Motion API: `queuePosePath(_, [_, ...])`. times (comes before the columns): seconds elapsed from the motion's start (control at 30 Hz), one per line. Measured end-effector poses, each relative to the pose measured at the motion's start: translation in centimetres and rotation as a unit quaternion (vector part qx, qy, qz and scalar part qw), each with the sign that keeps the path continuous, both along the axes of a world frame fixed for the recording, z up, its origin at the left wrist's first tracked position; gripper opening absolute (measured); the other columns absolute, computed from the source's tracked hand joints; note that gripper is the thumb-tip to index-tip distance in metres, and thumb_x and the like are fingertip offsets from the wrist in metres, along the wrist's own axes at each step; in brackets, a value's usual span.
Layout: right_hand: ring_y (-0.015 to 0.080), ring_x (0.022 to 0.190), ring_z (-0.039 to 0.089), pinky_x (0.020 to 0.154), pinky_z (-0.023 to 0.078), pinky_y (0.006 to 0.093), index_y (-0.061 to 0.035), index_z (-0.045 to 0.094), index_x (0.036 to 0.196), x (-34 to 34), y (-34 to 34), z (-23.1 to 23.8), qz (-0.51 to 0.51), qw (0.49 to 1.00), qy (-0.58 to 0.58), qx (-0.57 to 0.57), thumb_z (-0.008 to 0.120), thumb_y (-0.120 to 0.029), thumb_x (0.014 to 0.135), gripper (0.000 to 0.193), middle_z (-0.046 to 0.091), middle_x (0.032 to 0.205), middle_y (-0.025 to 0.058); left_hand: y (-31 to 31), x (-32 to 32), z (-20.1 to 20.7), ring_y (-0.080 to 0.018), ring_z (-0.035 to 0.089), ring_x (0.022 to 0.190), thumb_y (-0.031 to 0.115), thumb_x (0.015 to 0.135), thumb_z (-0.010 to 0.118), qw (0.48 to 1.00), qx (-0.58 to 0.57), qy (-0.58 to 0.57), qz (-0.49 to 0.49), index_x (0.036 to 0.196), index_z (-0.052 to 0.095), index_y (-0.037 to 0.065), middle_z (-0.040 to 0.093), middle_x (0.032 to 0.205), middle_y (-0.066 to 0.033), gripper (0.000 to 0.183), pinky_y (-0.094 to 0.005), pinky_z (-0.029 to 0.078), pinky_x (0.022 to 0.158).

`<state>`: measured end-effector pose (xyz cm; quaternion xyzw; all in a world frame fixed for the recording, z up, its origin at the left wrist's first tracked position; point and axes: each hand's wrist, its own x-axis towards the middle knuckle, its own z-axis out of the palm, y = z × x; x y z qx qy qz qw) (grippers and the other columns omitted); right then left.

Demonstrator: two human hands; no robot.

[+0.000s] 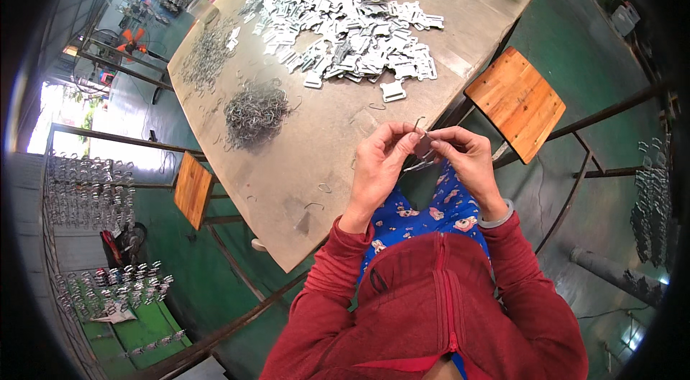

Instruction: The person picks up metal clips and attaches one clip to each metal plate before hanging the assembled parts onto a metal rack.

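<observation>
As your left hand (382, 164) and right hand (468, 163) pinch one flat metal buckle (425, 148), it seems light, stiff, best held edgewise.

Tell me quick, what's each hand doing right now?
Left hand: closed, holding a small metal piece between thumb and fingers.
Right hand: closed, pinching at the same piece; finer details are too small to tell.
</observation>
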<state>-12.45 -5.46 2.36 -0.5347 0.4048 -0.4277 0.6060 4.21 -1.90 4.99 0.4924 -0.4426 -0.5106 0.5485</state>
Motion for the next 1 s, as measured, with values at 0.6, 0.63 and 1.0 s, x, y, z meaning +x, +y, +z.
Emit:
queuePosePath(0.6, [0.009, 0.067, 0.059, 0.06, 0.047, 0.0226, 0.0019, 0.068, 0.093, -0.4, -0.4, -0.6, -0.018, 0.996, 0.045, -0.069, 0.061, -0.005, 0.086, 0.012, 0.066, 0.078, 0.0058, 1.4, -2.5, -2.4, -0.0105, 0.057, 0.092, 0.009, 0.094, 0.054, 0.992, -0.08, -0.028, 0.098, 0.102, 0.055, 0.0, 0.063, 0.1, -0.0069, 0.012, -0.0252, 0.045, 0.085])
queuePosePath(0.63, [0.0092, 0.066, 0.059, 0.058, 0.047, 0.0238, 0.0024, 0.068, 0.092, -0.5, -1.0, -0.8, -0.014, 0.999, 0.027, -0.01, 0.062, -0.009, 0.087, 0.014, 0.067, 0.077, 0.0067, 1.5, -2.5, -2.5, -0.0108, 0.057, 0.092, 0.008, 0.094, 0.054, 0.988, -0.098, -0.05, 0.109, 0.102, 0.055, -0.001, 0.063, 0.1, -0.0072, 0.011, -0.0256, 0.046, 0.085])
queuePosePath(1.0, [0.0345, 0.09, 0.056, 0.075, 0.047, 0.0407, 0.0003, 0.06, 0.089, 9.6, -11.4, -9.6, -0.134, 0.875, 0.415, -0.21, 0.076, -0.022, 0.07, 0.034, 0.059, 0.091, 0.0163, 3.1, -1.5, -3.2, -0.0171, 0.059, 0.093, -0.001, 0.09, 0.057, 0.974, -0.16, -0.062, 0.148, 0.096, 0.055, 0.0, 0.062, 0.098, -0.0102, 0.007, -0.0301, 0.046, 0.085])
